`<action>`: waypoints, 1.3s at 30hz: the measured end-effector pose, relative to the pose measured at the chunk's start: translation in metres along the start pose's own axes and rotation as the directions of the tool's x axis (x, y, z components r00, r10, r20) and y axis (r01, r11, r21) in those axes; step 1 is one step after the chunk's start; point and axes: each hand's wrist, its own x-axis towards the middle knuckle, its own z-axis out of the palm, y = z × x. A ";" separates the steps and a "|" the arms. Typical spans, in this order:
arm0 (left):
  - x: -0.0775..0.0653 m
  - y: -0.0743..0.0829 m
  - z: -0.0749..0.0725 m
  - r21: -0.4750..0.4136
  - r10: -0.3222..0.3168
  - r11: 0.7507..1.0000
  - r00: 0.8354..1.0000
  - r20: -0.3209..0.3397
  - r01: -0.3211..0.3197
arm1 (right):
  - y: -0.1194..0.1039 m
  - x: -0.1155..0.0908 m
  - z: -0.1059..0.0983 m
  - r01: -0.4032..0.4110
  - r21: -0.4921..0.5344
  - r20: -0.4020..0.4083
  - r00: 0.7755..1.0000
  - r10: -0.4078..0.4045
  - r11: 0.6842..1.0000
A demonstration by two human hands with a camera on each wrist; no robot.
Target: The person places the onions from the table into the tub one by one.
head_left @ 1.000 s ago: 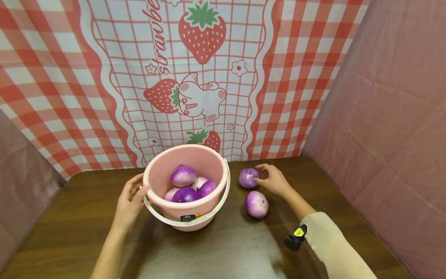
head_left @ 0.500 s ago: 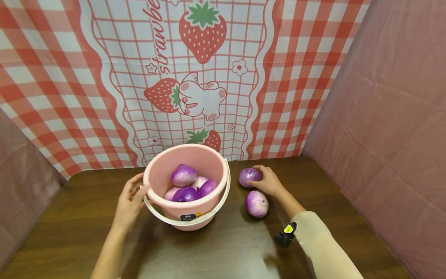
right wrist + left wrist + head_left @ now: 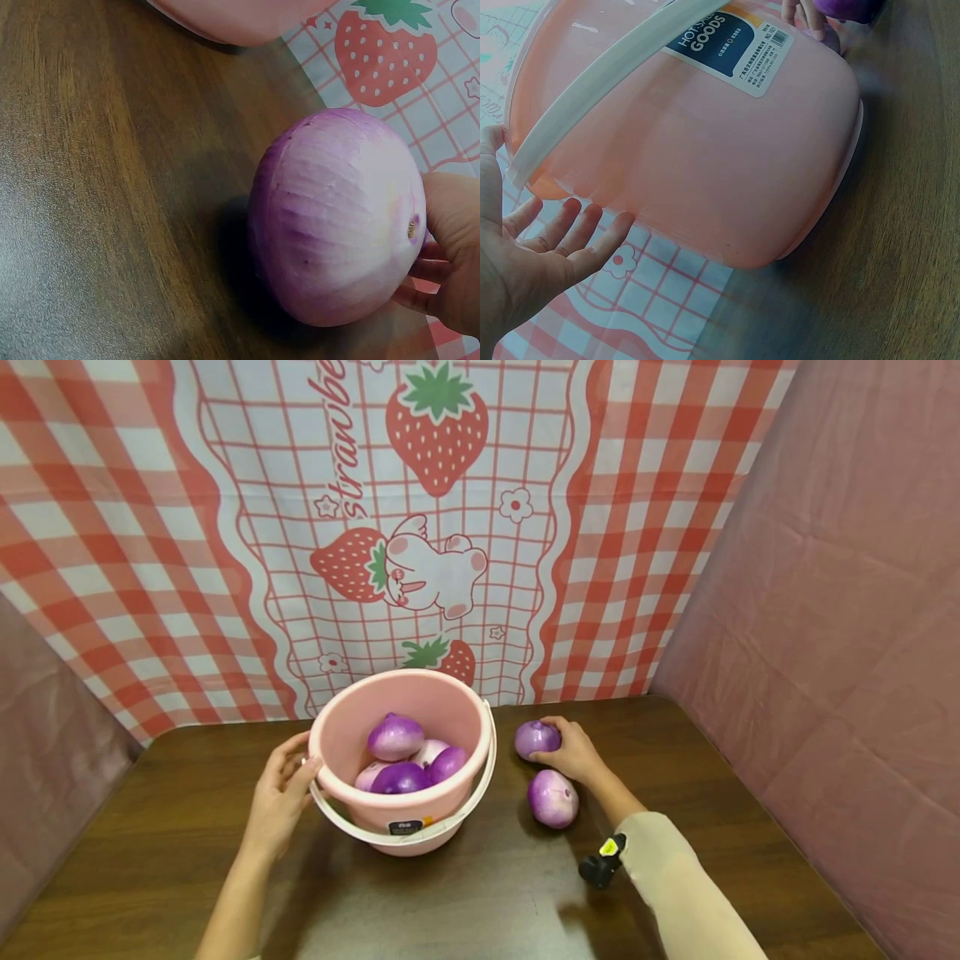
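A pink bucket (image 3: 360,812) with a white handle (image 3: 352,832) stands left of centre on the table. Several purple-and-white onions (image 3: 396,739) lie inside it. My left hand (image 3: 276,806) holds the bucket's left rim, thumb at the edge and fingers against the outer wall. To the right of the bucket, my right hand (image 3: 576,756) grips a purple onion (image 3: 531,739) from its right side, thumb in front and fingers behind. Another onion (image 3: 552,799) lies just nearer to me; in the right wrist view this paler onion (image 3: 337,217) covers much of the right hand (image 3: 454,251).
The brown wooden table (image 3: 480,902) reaches back to a red-and-white checked cloth (image 3: 630,527) printed with strawberries. Pink cloth (image 3: 810,652) hangs along the right side, and more on the left. A small black camera (image 3: 600,864) sits at the right wrist.
My right hand has moved slightly left and closed its fingers around the farther onion. My left hand and the bucket have stayed in place.
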 end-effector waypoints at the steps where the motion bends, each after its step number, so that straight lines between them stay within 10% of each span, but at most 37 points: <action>1: 0.000 0.000 0.000 0.000 0.001 1.000 1.000 0.001 -0.001 | 0.000 0.000 0.000 0.000 0.001 -0.002 1.000 0.000 1.000; 39: -0.001 0.001 0.001 0.001 0.003 1.000 1.000 0.002 -0.003 | 0.001 -0.011 -0.025 -0.043 0.107 -0.073 0.996 0.051 0.993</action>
